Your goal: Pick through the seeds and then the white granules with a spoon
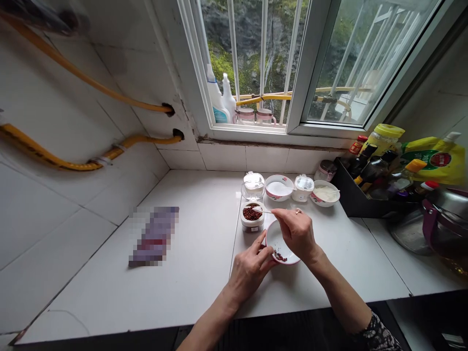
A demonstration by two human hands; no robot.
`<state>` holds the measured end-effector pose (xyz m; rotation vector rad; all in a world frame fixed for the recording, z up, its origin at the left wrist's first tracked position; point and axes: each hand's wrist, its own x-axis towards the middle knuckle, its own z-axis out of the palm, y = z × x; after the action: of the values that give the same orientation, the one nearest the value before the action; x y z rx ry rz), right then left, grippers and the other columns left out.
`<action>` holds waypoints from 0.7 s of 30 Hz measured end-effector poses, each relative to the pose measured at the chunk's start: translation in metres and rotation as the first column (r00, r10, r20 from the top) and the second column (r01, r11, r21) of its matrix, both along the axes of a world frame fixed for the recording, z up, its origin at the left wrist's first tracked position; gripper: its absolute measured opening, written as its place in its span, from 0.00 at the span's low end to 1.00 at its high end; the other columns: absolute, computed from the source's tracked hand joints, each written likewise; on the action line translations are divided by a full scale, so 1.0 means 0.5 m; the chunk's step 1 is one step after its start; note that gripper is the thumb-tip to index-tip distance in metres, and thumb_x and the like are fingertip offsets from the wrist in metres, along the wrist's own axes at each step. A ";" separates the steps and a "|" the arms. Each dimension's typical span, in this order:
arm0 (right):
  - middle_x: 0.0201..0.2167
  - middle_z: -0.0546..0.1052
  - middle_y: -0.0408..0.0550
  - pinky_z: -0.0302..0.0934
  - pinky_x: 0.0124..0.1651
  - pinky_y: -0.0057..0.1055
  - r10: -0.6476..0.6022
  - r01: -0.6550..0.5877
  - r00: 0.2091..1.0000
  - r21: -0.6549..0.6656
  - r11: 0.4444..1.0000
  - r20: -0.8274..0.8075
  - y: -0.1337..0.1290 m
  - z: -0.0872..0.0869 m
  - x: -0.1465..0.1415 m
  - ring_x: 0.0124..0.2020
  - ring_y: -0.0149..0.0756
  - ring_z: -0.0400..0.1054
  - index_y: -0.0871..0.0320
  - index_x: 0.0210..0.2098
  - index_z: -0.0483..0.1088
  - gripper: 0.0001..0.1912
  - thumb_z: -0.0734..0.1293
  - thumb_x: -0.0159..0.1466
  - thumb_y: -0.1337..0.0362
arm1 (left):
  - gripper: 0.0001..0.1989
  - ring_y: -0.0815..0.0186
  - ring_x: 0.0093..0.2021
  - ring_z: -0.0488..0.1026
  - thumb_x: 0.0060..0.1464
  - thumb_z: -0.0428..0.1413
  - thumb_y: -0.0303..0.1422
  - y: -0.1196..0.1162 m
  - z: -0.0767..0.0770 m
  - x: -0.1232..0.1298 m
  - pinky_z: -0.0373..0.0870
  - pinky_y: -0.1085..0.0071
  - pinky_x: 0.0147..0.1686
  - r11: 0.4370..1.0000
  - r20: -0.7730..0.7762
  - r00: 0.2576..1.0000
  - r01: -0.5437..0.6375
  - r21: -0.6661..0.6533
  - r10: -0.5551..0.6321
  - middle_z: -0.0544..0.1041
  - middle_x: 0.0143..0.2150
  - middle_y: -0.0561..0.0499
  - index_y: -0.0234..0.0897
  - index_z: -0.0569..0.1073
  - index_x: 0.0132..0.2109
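Note:
My right hand (298, 233) pinches the handle of a small white spoon (259, 209). The spoon's bowl rests among reddish-brown peppercorns (251, 212) in a clear jar (252, 226) whose lid stands raised behind it. With fingers and thumb at its rim, my left hand (252, 265) grips a white bowl (272, 234) with a pink edge, tilted beside the jar. A few peppercorns (280, 256) lie at the near side inside this bowl. Part of the bowl is hidden behind my right hand.
Behind the jar stand a lidded white jar (253, 181), a bowl of white grains (279, 182), another small jar (303, 187) and a bowl of pale powder (325, 193). A black box (360, 202) of bottles and a metal pot (409, 234) are at right. A blurred packet (155, 234) lies left.

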<state>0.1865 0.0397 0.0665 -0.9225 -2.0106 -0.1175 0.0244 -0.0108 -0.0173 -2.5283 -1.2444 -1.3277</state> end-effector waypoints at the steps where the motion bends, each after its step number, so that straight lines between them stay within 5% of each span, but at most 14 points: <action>1: 0.34 0.83 0.50 0.66 0.36 0.33 -0.008 0.007 0.999 -0.007 1.000 -0.038 -0.007 0.003 0.008 0.31 0.37 0.77 0.56 0.43 0.76 0.12 0.61 0.68 0.71 | 0.09 0.62 0.43 0.80 0.64 0.54 0.38 0.000 0.000 0.000 0.77 0.72 0.35 1.000 -0.002 1.000 -0.002 0.000 0.002 0.73 0.59 0.35 0.37 0.74 0.39; 7: 0.36 0.82 0.49 0.69 0.34 0.33 -0.147 0.091 0.959 -0.226 0.970 -0.243 -0.069 -0.012 0.084 0.33 0.37 0.76 0.54 0.43 0.74 0.07 0.65 0.67 0.67 | 0.09 0.65 0.37 0.80 0.65 0.53 0.36 -0.001 0.004 -0.001 0.77 0.72 0.33 1.000 0.003 1.000 -0.006 0.006 0.006 0.74 0.59 0.35 0.37 0.74 0.40; 15: 0.30 0.81 0.48 0.63 0.36 0.37 -0.115 0.115 0.992 -0.007 0.993 0.051 -0.098 -0.053 0.117 0.28 0.37 0.71 0.55 0.44 0.74 0.12 0.62 0.66 0.74 | 0.05 0.63 0.39 0.81 0.62 0.56 0.33 -0.004 0.005 0.003 0.78 0.71 0.36 0.996 -0.035 0.999 0.009 0.092 -0.006 0.72 0.61 0.34 0.37 0.75 0.40; 21: 0.29 0.80 0.46 0.61 0.39 0.36 0.018 -0.007 0.985 -0.066 0.998 0.169 -0.118 -0.044 0.099 0.28 0.35 0.69 0.56 0.42 0.73 0.15 0.58 0.67 0.76 | 0.02 0.61 0.42 0.81 0.61 0.58 0.31 -0.004 0.009 0.001 0.77 0.70 0.37 0.987 -0.059 0.998 -0.006 0.159 0.016 0.70 0.62 0.36 0.38 0.75 0.40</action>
<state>0.2359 -0.0195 0.0444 -0.9691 -2.1881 -0.1274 0.0247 -0.0129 -0.0130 -2.4294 -1.0927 -1.2830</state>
